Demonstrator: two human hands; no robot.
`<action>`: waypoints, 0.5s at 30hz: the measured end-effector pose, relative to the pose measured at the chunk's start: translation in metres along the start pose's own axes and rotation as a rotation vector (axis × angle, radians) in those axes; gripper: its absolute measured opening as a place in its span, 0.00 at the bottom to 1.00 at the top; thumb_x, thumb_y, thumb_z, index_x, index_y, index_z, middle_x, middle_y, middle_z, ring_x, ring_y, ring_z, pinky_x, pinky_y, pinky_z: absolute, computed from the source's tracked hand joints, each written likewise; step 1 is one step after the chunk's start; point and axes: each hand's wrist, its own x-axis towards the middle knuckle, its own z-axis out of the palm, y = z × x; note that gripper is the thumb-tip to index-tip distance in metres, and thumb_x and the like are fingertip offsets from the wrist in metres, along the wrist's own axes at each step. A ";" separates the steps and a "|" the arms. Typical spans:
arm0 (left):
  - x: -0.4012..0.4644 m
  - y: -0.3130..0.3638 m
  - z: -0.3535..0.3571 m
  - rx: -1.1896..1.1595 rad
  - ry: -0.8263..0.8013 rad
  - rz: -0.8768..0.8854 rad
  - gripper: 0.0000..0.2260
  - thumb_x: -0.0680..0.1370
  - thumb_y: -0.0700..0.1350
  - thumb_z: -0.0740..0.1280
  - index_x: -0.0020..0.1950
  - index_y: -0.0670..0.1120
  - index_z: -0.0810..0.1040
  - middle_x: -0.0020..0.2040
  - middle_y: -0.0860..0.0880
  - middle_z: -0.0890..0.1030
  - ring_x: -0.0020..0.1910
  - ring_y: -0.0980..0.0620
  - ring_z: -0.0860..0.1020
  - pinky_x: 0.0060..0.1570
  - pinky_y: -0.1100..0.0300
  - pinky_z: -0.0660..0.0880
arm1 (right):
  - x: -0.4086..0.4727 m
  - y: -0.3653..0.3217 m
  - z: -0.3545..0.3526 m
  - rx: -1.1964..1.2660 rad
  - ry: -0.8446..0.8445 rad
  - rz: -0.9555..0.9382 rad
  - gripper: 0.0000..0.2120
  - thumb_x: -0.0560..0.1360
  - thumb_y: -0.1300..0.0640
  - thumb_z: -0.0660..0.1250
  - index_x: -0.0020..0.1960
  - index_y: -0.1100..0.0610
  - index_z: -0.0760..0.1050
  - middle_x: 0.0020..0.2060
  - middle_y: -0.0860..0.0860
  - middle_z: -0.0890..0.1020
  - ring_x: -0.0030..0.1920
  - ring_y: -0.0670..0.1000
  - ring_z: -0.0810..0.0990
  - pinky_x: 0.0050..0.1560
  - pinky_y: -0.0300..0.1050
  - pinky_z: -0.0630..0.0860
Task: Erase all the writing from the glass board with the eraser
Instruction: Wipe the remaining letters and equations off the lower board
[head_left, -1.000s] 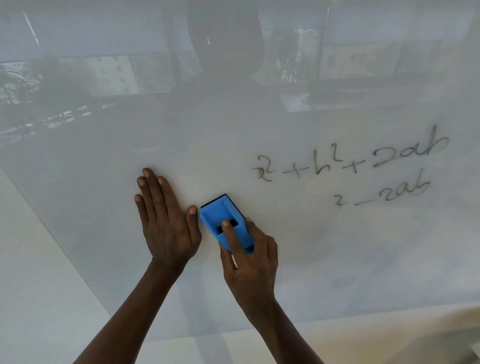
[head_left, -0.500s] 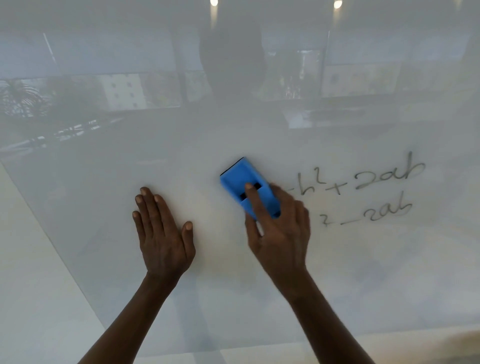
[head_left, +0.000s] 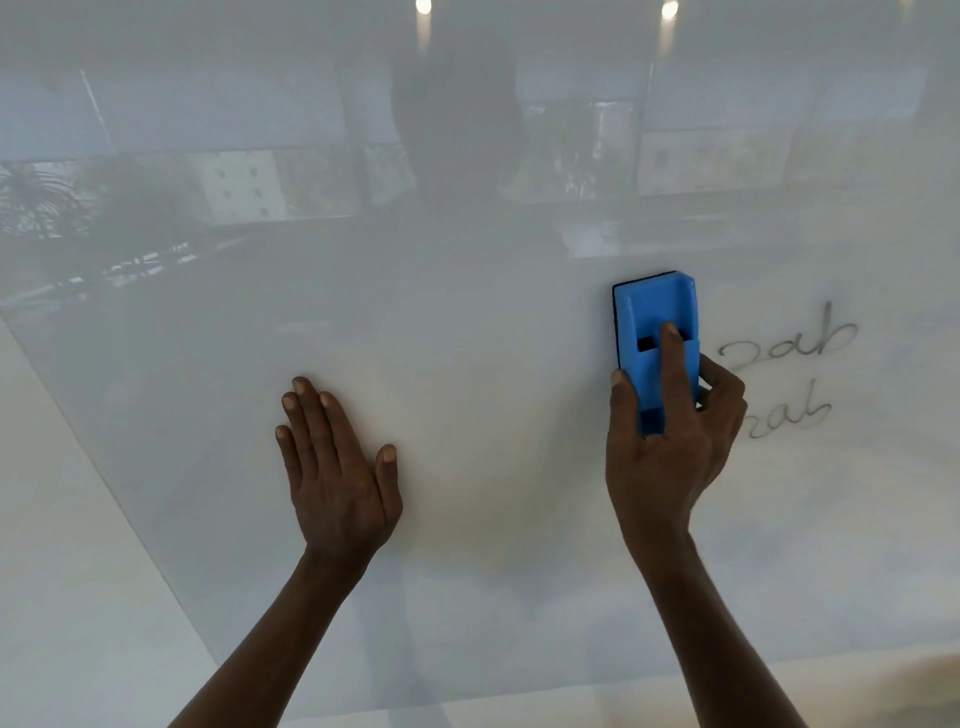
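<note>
Smearing threatens the remaining writing (head_left: 787, 345) if my right hand (head_left: 670, 452), gripping the eraser (head_left: 655, 332), lifts off the glass board (head_left: 467, 312)

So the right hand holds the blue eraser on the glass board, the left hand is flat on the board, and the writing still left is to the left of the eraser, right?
Not quite: the head view shows the remaining writing to the right of the blue eraser, not left. The right hand does hold it on the glass board, left hand flat.

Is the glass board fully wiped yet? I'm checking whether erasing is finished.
No, handwritten "2ab" and a second "2ab" below it remain on the glass board, right of the blue plastic eraser.
</note>
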 end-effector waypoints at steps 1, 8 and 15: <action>0.000 0.000 0.000 -0.002 0.003 0.002 0.32 0.86 0.52 0.51 0.80 0.30 0.52 0.80 0.31 0.53 0.84 0.43 0.44 0.82 0.45 0.46 | -0.005 -0.006 0.002 0.019 -0.001 0.022 0.25 0.77 0.52 0.71 0.72 0.51 0.71 0.56 0.56 0.73 0.55 0.53 0.71 0.51 0.42 0.75; -0.001 0.002 -0.001 -0.048 0.004 0.014 0.32 0.85 0.50 0.53 0.82 0.32 0.48 0.81 0.31 0.52 0.84 0.41 0.43 0.82 0.43 0.46 | -0.074 -0.051 0.019 0.015 -0.190 -0.188 0.24 0.77 0.50 0.70 0.71 0.49 0.70 0.60 0.55 0.73 0.56 0.52 0.73 0.53 0.44 0.75; 0.011 0.025 -0.001 -0.144 -0.041 0.008 0.32 0.83 0.45 0.56 0.81 0.30 0.50 0.81 0.34 0.48 0.84 0.44 0.40 0.82 0.47 0.42 | -0.065 -0.039 0.016 -0.093 -0.233 -0.338 0.21 0.78 0.48 0.69 0.69 0.49 0.73 0.59 0.57 0.78 0.51 0.52 0.76 0.51 0.45 0.75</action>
